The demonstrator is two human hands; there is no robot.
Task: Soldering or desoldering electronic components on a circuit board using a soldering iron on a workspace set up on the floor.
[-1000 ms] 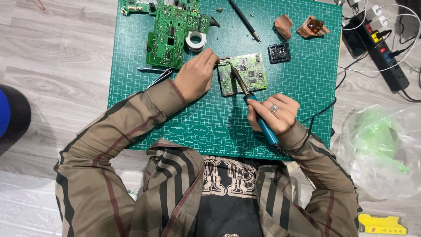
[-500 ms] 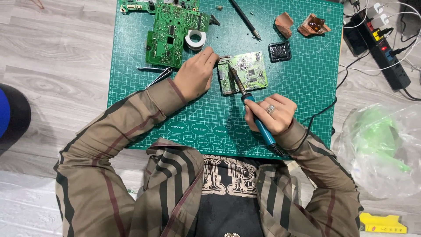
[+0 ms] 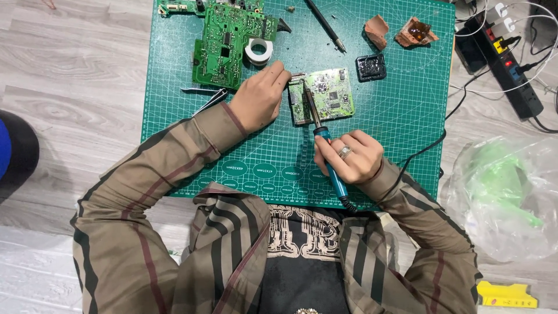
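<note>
Your right hand [image 3: 349,157] stays wrapped around the blue soldering iron [image 3: 325,152], its tip holding at the left edge of the small circuit board [image 3: 328,96]. Your left hand [image 3: 258,99], fingers curled, still pins that board on the green cutting mat [image 3: 395,145]; barely anything has shifted.

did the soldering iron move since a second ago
No. The soldering iron tip sits at the same left edge of the small board as before.
</note>
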